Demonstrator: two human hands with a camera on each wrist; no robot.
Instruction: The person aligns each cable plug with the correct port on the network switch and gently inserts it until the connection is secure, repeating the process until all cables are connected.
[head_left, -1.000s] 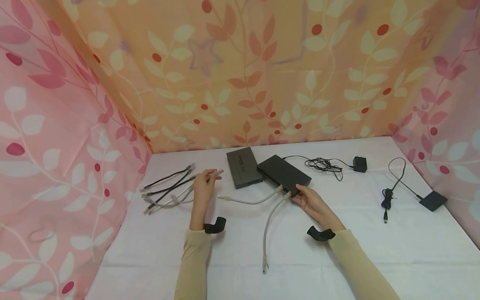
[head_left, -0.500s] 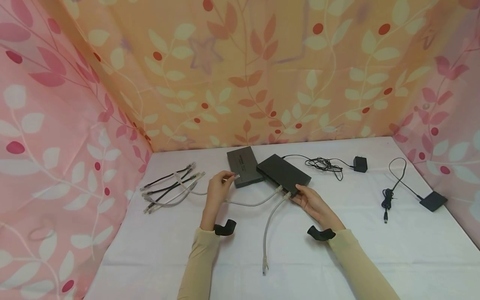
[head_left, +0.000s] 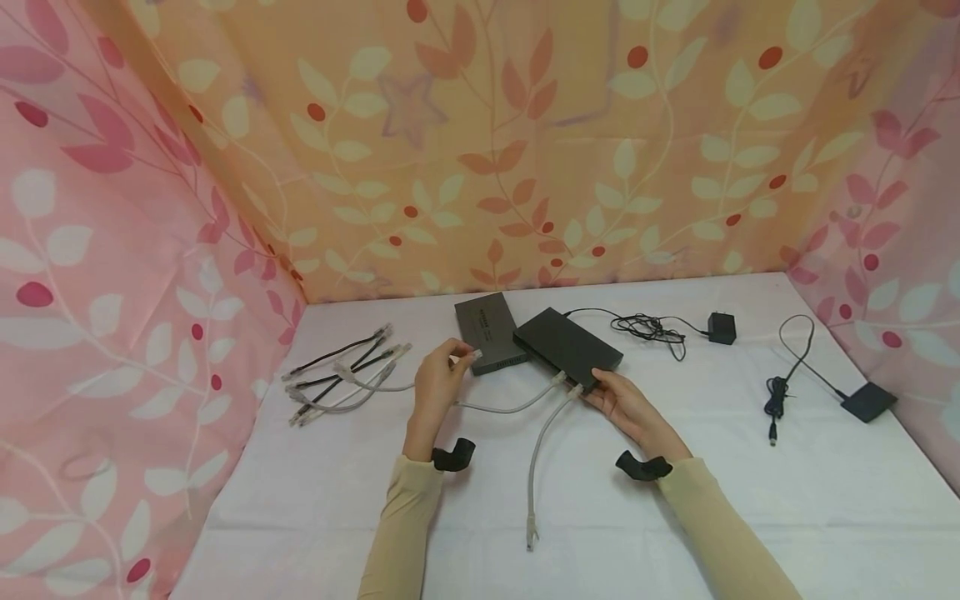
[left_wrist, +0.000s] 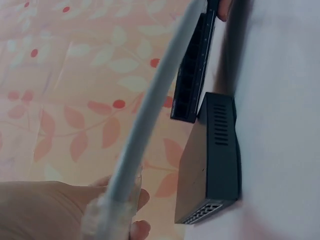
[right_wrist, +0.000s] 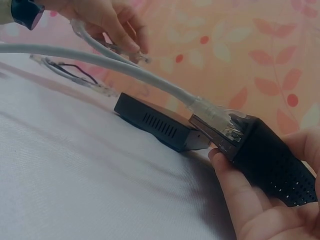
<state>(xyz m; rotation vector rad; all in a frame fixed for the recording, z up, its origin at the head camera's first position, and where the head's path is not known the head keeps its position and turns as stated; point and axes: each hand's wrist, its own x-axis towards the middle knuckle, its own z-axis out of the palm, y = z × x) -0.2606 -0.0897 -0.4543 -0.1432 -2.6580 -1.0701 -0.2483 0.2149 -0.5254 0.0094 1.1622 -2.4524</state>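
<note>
Starting far left on the white tablecloth (head_left: 300,517), a loose heap of network cables (head_left: 333,355), black and grey, criss-crossing; just right of that, the left hand (head_left: 438,375), pinching a grey cable (head_left: 382,388) by its clear plug (head_left: 476,356), tail trailing back over the heap; right by those fingertips, a dark-grey box (head_left: 487,329), flat on the cloth, vent slots along one side; and now, mid-table, a black box (head_left: 566,346), port edge raised off the cloth; plugged into that edge side by side, a first lead (head_left: 502,409), curving off towards the left wrist, and a second lead (head_left: 535,462), drooping to a free plug (head_left: 532,537) nearer the camera; contact between the boxes, impossible to tell; gripping the black box at its nearest corner, the right hand (head_left: 626,408), thumb on top, fingers underneath; out of the back, a thin black cord (head_left: 648,327), bunched up, then on to a power adapter (head_left: 722,327); far right, well apart, a second adapter (head_left: 868,402), wire (head_left: 777,396) tied in a bundle, ending in a barrel tip (head_left: 773,433).
</note>
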